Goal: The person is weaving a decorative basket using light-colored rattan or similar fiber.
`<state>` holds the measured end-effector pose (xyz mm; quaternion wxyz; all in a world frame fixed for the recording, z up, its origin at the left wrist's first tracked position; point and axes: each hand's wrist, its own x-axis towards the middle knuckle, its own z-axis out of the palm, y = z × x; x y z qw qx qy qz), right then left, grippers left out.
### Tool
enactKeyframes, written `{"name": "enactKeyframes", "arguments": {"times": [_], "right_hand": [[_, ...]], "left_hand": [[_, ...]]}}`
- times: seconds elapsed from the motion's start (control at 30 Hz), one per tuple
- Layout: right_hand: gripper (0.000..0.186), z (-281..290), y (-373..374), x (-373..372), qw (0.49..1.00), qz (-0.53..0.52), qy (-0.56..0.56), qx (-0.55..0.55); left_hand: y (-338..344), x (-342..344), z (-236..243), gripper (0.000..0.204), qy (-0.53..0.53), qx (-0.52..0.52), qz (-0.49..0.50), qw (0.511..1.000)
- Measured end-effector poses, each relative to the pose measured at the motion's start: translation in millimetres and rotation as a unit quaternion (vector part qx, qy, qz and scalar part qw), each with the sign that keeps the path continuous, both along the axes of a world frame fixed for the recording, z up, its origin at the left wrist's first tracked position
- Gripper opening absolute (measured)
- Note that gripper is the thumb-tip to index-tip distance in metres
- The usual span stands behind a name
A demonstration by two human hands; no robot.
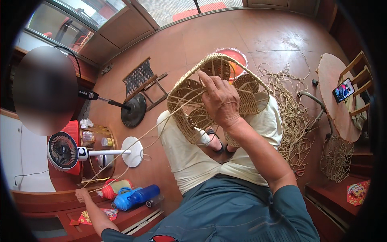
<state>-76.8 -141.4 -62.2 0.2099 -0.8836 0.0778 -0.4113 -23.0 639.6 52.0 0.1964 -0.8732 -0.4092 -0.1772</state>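
A woven cord basket (180,128) with petal-shaped panels rests on my knees, its opening towards me. My right hand (221,99) is closed over its inner side, index finger reaching to the rim; the other fingertips are partly hidden. Long strands of tan cord (155,125) run taut from beside that hand to the lower left. At the far end of them, my left hand (82,195) is closed on the cord, arm stretched well out to the side.
A heap of loose cord (288,109) lies right of my legs. Left stand a white fan (64,151), a black-based fan (133,111) and a folding chair (139,78). Flasks (135,197) lie lower left. A phone (344,90) leans by a round wooden stool (328,80). A red basin (238,56) sits beyond the basket.
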Motion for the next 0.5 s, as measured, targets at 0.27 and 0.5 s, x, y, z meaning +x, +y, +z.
{"name": "enactKeyframes", "arguments": {"times": [0.27,0.5], "right_hand": [[0.075,-2,-4,0,1.000,0.006,0.011,-0.019],[0.074,1,2,5,0.999,0.031,0.022,-0.038]], "left_hand": [[42,-20,20,0.028,0.021,-0.002,0.035,0.999],[111,-67,23,0.037,-0.059,-0.054,0.113,0.990]]}}
